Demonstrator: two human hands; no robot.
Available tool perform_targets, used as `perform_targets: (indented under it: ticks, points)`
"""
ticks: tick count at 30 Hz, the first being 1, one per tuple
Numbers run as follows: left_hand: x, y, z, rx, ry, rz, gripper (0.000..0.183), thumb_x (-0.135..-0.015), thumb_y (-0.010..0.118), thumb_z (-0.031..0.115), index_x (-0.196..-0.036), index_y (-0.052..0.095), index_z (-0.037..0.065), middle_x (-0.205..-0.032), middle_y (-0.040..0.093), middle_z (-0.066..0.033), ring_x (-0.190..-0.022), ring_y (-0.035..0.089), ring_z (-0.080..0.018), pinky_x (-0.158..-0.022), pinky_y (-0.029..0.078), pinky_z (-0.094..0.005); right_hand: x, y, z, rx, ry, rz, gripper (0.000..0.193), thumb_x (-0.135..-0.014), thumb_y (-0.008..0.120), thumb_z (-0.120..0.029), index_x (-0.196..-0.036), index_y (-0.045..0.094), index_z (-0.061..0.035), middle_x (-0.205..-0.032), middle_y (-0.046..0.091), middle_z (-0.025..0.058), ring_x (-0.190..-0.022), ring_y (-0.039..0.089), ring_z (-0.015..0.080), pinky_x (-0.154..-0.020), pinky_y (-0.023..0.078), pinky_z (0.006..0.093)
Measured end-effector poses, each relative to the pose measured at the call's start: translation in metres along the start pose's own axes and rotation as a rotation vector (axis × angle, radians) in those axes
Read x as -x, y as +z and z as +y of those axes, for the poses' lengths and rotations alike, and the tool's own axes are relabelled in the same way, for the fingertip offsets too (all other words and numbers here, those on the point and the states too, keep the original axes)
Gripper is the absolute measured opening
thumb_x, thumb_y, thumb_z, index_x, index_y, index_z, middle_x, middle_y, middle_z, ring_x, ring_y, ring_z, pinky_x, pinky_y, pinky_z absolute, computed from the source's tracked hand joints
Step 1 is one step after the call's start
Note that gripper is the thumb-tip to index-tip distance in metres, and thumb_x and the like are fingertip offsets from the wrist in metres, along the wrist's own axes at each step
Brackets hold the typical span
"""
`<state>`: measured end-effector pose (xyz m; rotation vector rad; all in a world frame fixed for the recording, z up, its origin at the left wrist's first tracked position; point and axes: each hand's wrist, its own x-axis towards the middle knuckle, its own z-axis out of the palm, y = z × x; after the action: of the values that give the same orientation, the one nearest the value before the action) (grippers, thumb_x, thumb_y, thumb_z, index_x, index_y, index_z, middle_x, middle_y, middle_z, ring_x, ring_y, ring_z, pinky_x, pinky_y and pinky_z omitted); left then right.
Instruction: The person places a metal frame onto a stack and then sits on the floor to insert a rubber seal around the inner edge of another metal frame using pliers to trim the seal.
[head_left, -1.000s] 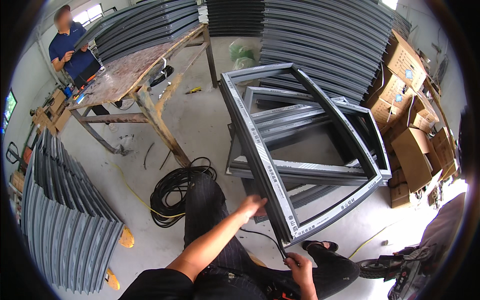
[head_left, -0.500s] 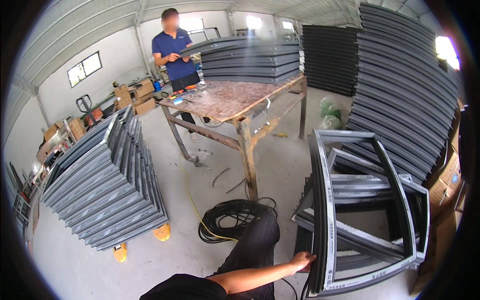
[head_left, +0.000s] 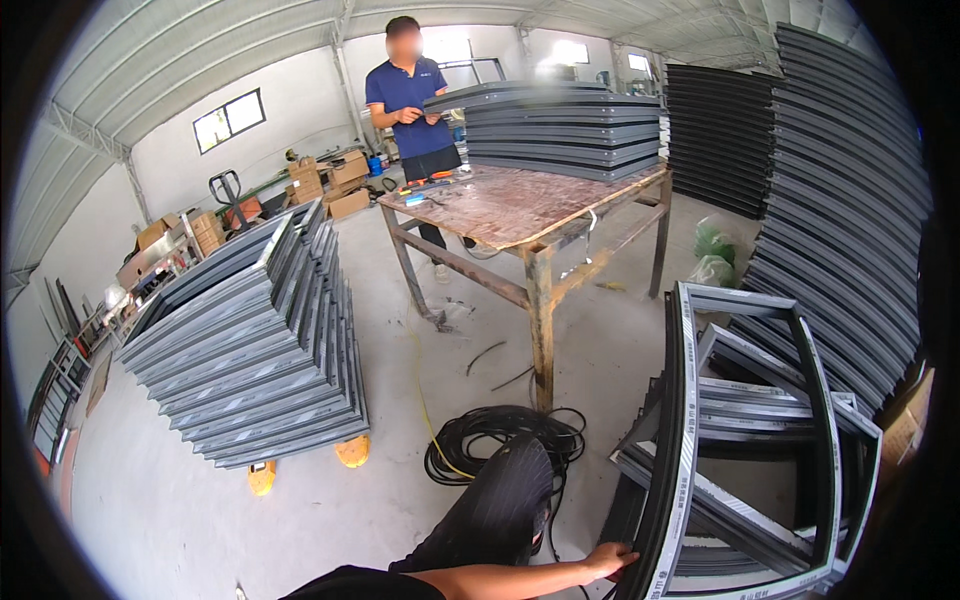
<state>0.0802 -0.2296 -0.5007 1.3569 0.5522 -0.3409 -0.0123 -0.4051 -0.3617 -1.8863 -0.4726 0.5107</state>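
The left hand [head_left: 608,562], near right, touches the outer edge of the uppermost grey frame [head_left: 687,430]; whether its fingers grip cannot be told. This frame rests on other frames [head_left: 750,394], right of a coiled black cable [head_left: 465,432].

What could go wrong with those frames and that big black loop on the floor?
The top frame might slide, because the lower frames lie crooked, at different angles. The left hand is at the top frame's edge, so it might get pinched if that frame shifts. And the black coil lies on the floor near the person's leg, so someone could perhaps trip.
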Motion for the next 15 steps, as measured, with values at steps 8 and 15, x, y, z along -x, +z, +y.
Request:
perform_targets:
  ticks: [8,15]
  points:
    - [0.001,0.005,-0.006,-0.049,0.223,0.001,0.047,-0.090,0.055,0.048,-0.084,0.063,0.002,-0.070,0.061,-0.0057,-0.059,0.059,-0.0169,-0.059,0.047,-0.0319,0.007,-0.009,-0.015,-0.117,0.089,0.013,0.014,-0.080,0.066,0.000,-0.093,0.061,0.0038,-0.076,0.062,0.0073,-0.071,0.056,0.0115,-0.065,0.047,0.0264]
    - [0.022,0.011,0.015,-0.055,0.226,-0.086,0.048,-0.090,0.055,0.049,-0.078,0.061,0.002,-0.067,0.058,-0.0042,-0.059,0.060,-0.0140,-0.054,0.048,-0.0284,0.027,-0.006,0.024,0.167,0.089,0.335,0.014,-0.087,0.061,-0.006,-0.096,0.062,0.0051,-0.074,0.064,0.0094,-0.063,0.059,0.0169,-0.059,0.048,0.0290]
